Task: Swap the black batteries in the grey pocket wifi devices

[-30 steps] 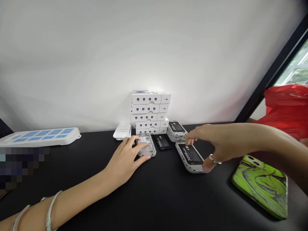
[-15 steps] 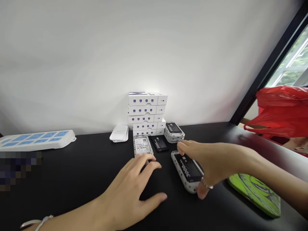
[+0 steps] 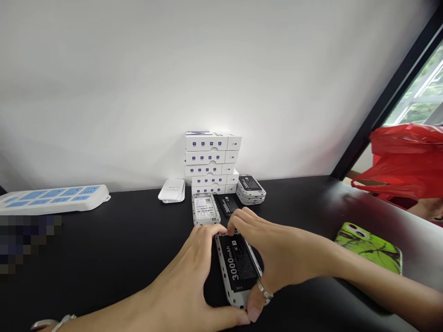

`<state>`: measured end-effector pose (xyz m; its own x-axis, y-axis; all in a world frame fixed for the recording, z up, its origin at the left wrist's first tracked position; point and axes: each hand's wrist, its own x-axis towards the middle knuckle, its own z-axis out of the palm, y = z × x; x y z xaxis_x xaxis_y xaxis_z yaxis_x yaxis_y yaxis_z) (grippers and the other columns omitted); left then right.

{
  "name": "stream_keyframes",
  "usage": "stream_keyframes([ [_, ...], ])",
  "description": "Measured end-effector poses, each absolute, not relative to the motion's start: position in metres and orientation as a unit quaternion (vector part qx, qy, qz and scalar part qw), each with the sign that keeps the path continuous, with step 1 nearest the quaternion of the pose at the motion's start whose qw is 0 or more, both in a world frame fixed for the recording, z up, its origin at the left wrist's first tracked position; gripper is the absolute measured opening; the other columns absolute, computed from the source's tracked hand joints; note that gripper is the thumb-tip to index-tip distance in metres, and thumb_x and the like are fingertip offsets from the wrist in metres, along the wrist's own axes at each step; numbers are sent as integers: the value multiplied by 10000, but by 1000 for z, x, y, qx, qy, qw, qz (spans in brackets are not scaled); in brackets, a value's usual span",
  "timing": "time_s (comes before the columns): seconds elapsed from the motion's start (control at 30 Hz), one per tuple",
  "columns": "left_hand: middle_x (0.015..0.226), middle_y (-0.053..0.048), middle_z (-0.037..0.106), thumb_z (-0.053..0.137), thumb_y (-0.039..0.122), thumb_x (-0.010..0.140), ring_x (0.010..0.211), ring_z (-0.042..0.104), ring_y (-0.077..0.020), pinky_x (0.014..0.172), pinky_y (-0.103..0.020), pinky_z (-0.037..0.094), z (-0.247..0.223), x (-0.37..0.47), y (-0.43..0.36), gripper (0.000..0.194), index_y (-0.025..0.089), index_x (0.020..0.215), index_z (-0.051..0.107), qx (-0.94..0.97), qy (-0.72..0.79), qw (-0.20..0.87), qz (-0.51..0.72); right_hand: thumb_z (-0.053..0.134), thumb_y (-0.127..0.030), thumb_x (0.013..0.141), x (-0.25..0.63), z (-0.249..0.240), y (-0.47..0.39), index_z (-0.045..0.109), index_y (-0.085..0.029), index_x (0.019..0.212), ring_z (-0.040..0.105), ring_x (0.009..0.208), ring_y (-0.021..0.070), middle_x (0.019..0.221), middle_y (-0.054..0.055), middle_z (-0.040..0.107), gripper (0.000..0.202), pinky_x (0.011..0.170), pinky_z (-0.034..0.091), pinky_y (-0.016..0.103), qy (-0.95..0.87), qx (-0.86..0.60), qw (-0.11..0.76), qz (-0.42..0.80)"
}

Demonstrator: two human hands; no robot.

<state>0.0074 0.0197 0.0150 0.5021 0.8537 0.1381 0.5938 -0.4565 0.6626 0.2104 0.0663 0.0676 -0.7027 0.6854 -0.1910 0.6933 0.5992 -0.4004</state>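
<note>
A white device with a black 3000mAh battery (image 3: pixel 238 263) in it lies between my two hands. My right hand (image 3: pixel 273 249) is closed round its far and near ends, thumb at the near end. My left hand (image 3: pixel 194 272) curves along its left side, with fingertips at the far end and the thumb at the near corner. Beyond them lie an open white device with a printed label (image 3: pixel 205 209) and a loose black battery (image 3: pixel 226 204). A stack of devices with batteries (image 3: pixel 251 190) stands to their right.
A stack of several white boxes (image 3: pixel 212 159) stands against the wall, with white covers (image 3: pixel 172 190) to its left. A white and blue power strip (image 3: pixel 55 199) lies at far left. At right are a green patterned case (image 3: pixel 370 249) and a red plastic bag (image 3: pixel 408 159).
My right hand has moved left with the device, bringing it to my left hand. My left hand has closed in on the device's ends. More of the green case shows.
</note>
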Motion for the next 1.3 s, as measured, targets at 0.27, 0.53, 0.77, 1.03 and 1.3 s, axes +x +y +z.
stream_keyframes([
  [0.27, 1286, -84, 428, 819, 462, 684, 1152, 535, -359, 891, -584, 526, 9, 5, 18, 904, 348, 1305, 172, 821, 439, 272, 243, 855, -315, 454, 206, 72, 59, 348, -210, 878, 492, 972, 247, 1012, 38, 442, 670, 811, 454, 343, 867, 436, -23, -239],
  [0.53, 1286, -58, 363, 868, 438, 600, 1192, 453, -342, 942, -594, 485, 9, 5, 19, 986, 369, 1296, 174, 780, 468, 325, 257, 661, -153, 798, 226, 79, 72, 325, -330, 1291, 624, 702, 140, 881, -34, 625, 622, 610, 473, 252, 774, 348, -79, -523],
  [0.77, 1277, -45, 314, 904, 404, 528, 1194, 415, -340, 970, -600, 448, 7, 4, 15, 1027, 383, 1268, 192, 757, 483, 343, 276, 513, -289, 953, 233, 78, 103, 584, -224, 1113, 647, 674, 127, 868, 15, 626, 187, 643, 542, 295, 685, 406, -268, -543],
  [1.03, 1270, -77, 308, 877, 458, 570, 1185, 419, -367, 919, -616, 468, 3, 3, 18, 1003, 361, 1280, 175, 779, 473, 327, 251, 769, -233, 766, 227, 56, 107, 540, -159, 1237, 682, 916, 184, 824, 24, 707, 529, 877, 514, 341, 674, 463, -197, -541],
  [1.3, 1263, -58, 368, 895, 400, 542, 1169, 453, -351, 919, -575, 485, 5, 6, 12, 1018, 375, 1278, 192, 763, 498, 310, 273, 658, -243, 839, 223, 30, 112, 593, -180, 1268, 603, 687, 162, 890, 55, 635, 438, 687, 533, 366, 781, 510, -204, -298],
])
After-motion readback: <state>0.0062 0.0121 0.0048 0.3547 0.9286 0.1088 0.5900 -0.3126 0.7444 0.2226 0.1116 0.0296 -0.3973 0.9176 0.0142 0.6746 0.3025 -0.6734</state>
